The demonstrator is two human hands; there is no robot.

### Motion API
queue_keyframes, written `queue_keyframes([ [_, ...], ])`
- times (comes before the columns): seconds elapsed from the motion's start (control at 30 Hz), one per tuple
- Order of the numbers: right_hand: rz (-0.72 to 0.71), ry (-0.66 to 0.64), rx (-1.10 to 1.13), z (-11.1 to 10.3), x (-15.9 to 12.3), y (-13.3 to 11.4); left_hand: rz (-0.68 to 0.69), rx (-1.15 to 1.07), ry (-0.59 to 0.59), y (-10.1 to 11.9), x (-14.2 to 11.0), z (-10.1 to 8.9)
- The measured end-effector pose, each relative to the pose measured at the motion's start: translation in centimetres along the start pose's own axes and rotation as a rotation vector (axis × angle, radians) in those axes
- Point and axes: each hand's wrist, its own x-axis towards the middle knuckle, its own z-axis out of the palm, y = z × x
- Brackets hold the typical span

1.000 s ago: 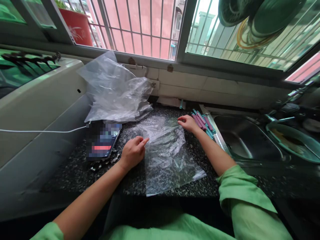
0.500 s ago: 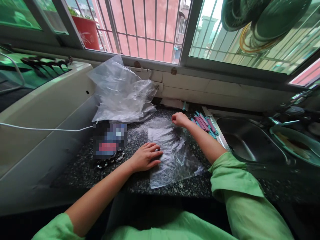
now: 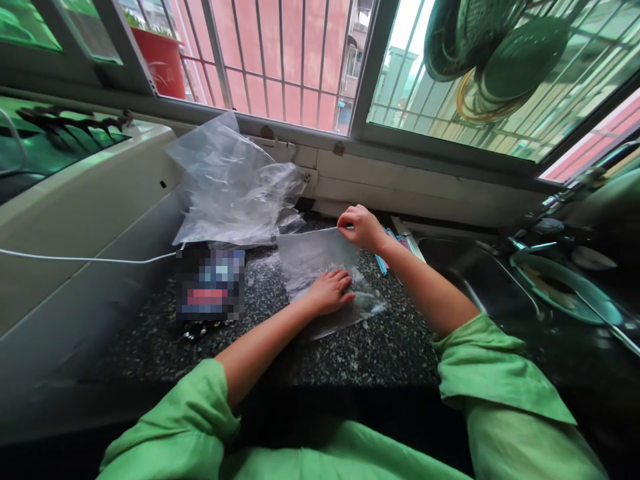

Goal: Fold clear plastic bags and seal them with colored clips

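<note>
A clear plastic bag (image 3: 315, 253) lies in front of me on the dark speckled countertop (image 3: 390, 347), its far edge lifted a little. My right hand (image 3: 363, 227) pinches the far right corner of this bag between thumb and fingers. Across the middle of the bag my left hand (image 3: 331, 292) rests palm down, fingers stretched out. Behind my right wrist, pink and blue sticks (image 3: 395, 247) are partly hidden. Farther back on the left stands a heap of crumpled clear plastic bags (image 3: 235, 187).
A blurred-out phone (image 3: 210, 287) with a white cable (image 3: 100, 259) lies at left, beside a white appliance (image 3: 135, 173). On the right is a steel sink (image 3: 450, 267) with a teal basin (image 3: 560, 287). Baskets (image 3: 520, 60) hang by the barred window.
My left hand has moved right and flattened onto the bag. My right hand has closed on its far corner, and the far edge has come up; the sticks are now more covered.
</note>
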Motion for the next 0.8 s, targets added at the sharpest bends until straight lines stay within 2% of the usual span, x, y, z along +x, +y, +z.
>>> queue_keyframes([
  [0.1, -0.051, 0.014, -0.005, -1.2, -1.2, -0.9, -0.036, -0.005, 0.025, -0.5, 0.9, 0.4],
  [0.2, -0.098, 0.019, 0.0, -2.2, -3.2, -1.8, 0.025, -0.018, 0.178, -0.9, -1.1, -0.5],
  [0.33, -0.091, 0.026, -0.03, -2.4, -7.2, -2.9, 0.382, 0.084, 0.385, -0.9, -7.1, -2.6],
  [0.37, -0.083, 0.02, -0.039, -2.2, -8.3, -3.0, 0.434, 0.139, 0.482, -0.9, -8.7, -3.1],
  [0.43, -0.081, 0.004, -0.05, -1.3, -10.7, -3.2, 0.39, 0.225, 0.69, -1.1, -11.1, -3.7],
  [0.53, -0.074, 0.041, -0.057, 0.3, -13.7, -3.4, 0.174, 0.294, 0.817, -1.5, -12.5, -4.0],
  [0.7, -0.11, 0.04, -0.158, 2.1, -16.5, -3.5, 0.034, 0.349, 0.785, -1.7, -10.8, -4.4],
  [0.8, -0.103, 0.039, -0.166, 2.5, -17.3, -3.5, 0.035, 0.378, 0.702, -1.5, -9.7, -4.7],
])
